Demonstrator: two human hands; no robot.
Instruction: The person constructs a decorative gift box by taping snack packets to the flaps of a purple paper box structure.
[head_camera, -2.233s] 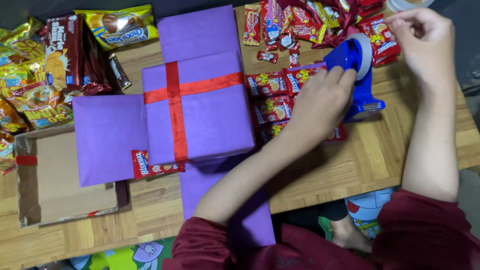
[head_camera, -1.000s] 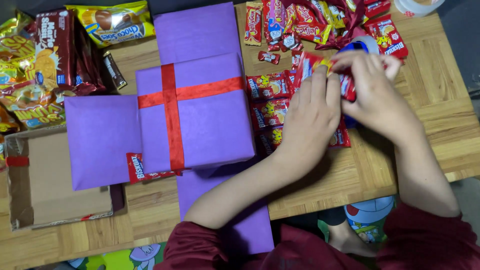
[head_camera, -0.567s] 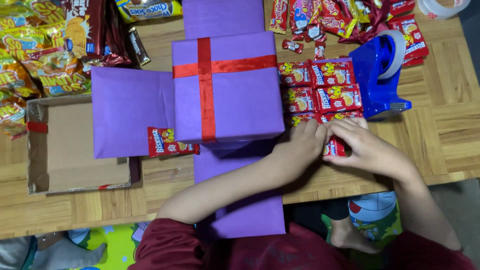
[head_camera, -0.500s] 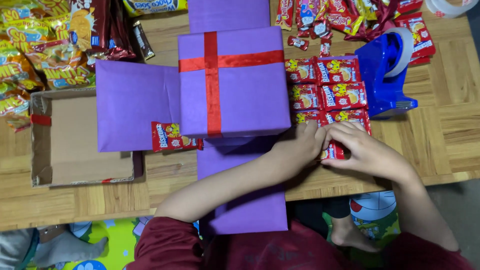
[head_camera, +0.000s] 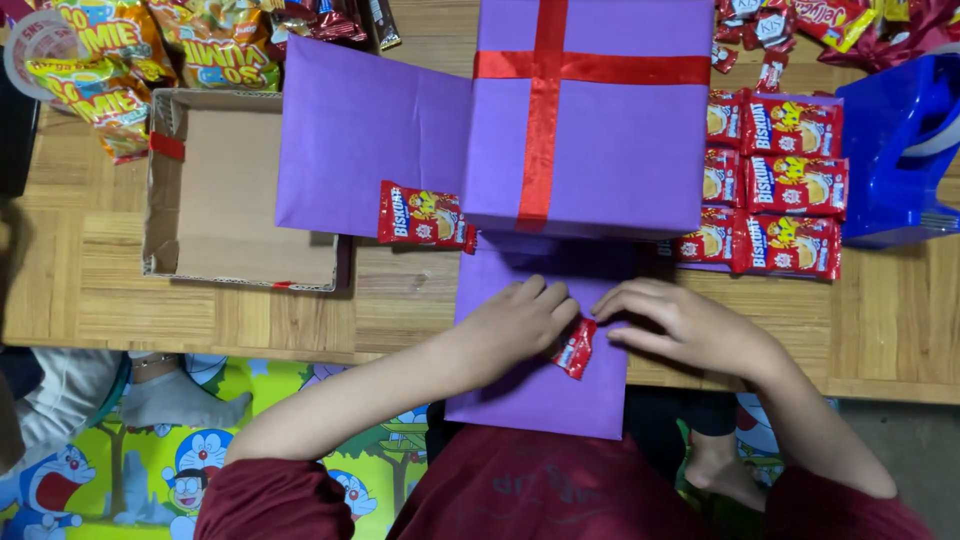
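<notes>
The fingers (head_camera: 545, 300) of the left hand (head_camera: 515, 325) are pinched on the upper end of a small red snack packet (head_camera: 574, 348), whose long axis runs near to far, tilted slightly. The right hand (head_camera: 690, 325), fingers spread flat, is pressed just right of it on the near purple paper flap (head_camera: 535, 400), which overhangs the desk (head_camera: 400, 300).
</notes>
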